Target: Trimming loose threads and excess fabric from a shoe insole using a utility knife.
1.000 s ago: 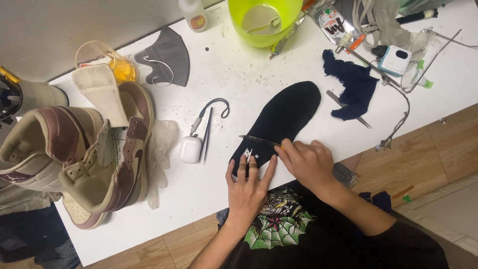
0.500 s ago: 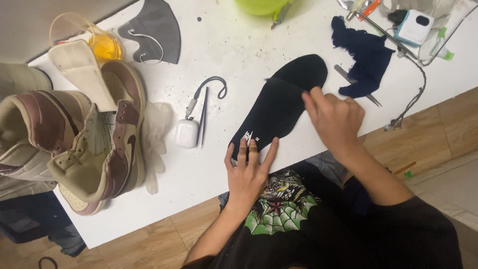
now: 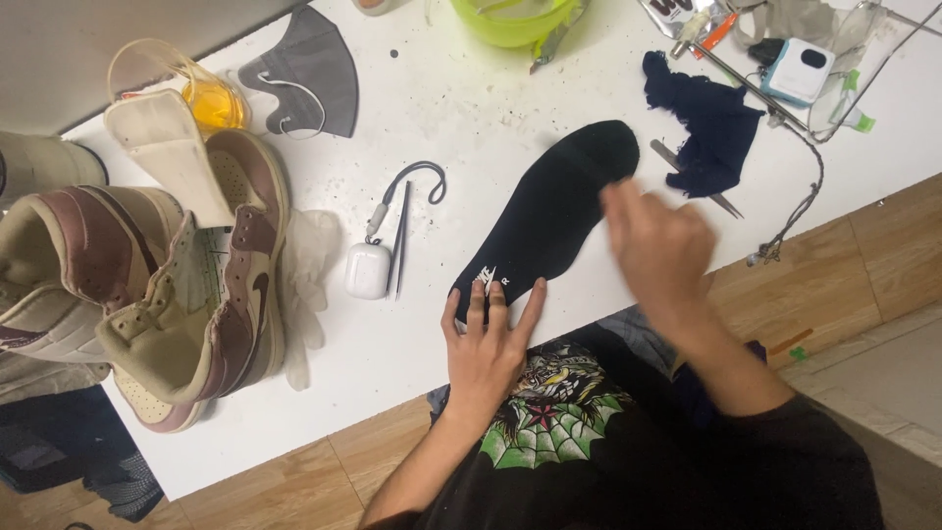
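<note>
Item one: black insole [image 3: 554, 211], lying flat and slantwise on my white table [image 3: 471, 108], toe end up and to the right, heel end with a small white mark at the near edge. My left hand [image 3: 486, 348] presses on that heel end, palm down, fingers spread and flat, gripping nothing. My right hand [image 3: 657, 245] is blurred, held over the insole's right side near the table edge; I cannot tell whether it touches the insole, and it looks loosely open with nothing in it. Item two: small white earbud case [image 3: 368, 270], just left of the insole, with a grey looped cord [image 3: 407, 191] attached and thin dark tweezers [image 3: 400, 250] lying beside it. Item three: pair of tan and maroon high-top shoes [image 3: 157, 285] on their sides at the table's left end, a cream insole [image 3: 162, 157] laid over them. Item four: pale glove [image 3: 309, 270], crumpled, touching the nearer shoe. Item five: grey face mask [image 3: 309, 83] at the far left, next to a clear cup of yellow liquid [image 3: 186, 83]. Item six: lime-green bowl [image 3: 510, 20] at the far edge, partly out of view. Item seven: dark blue cloth scrap [image 3: 711, 123], right of the insole's toe, with a metal tool [image 3: 692, 177] partly under it. Item eight: small white and teal device [image 3: 797, 71] at the far right, a thin cord [image 3: 800, 206] trailing off the table.
</note>
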